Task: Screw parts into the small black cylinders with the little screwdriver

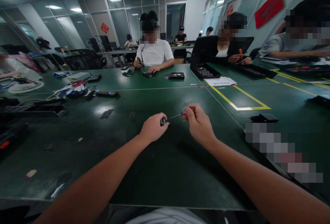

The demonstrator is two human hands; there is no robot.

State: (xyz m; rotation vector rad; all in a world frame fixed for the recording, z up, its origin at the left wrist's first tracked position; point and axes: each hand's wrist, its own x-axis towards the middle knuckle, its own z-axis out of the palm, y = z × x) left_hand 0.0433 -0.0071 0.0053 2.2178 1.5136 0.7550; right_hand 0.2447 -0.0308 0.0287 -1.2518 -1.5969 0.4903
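Green table [165, 169] spans everything under and around both hands, dark mat surface, worn patches. Yellow tape outline [244, 100] on it, ahead and to the right of the right hand. Person in white T-shirt [154, 53] seated across the table, straight ahead beyond both hands, own hands on small items. Second person in dark top [227, 45] ahead-right, holding something orange. Another person's arm [296, 53] far right. Black parts tray [205, 71] ahead-right of the right hand, white paper sheet [223, 81] just beside it. Cable and tool clutter [74, 89] ahead-left of the left hand, well apart from it. Small black case [264, 117] right of the right hand, on the table.

Left hand [153, 127] raised above table, clenched around a small round metal part [163, 121], only its end shows past the fingers. Right hand [198, 124] raised too, thumb and forefinger pinching the red handle of a thin screwdriver [176, 115]. Shaft runs left from the right hand, tip at or touching the metal part. Hands near each other, screwdriver bridging the gap between them. Both forearms bare, stretched out from the bottom edge.
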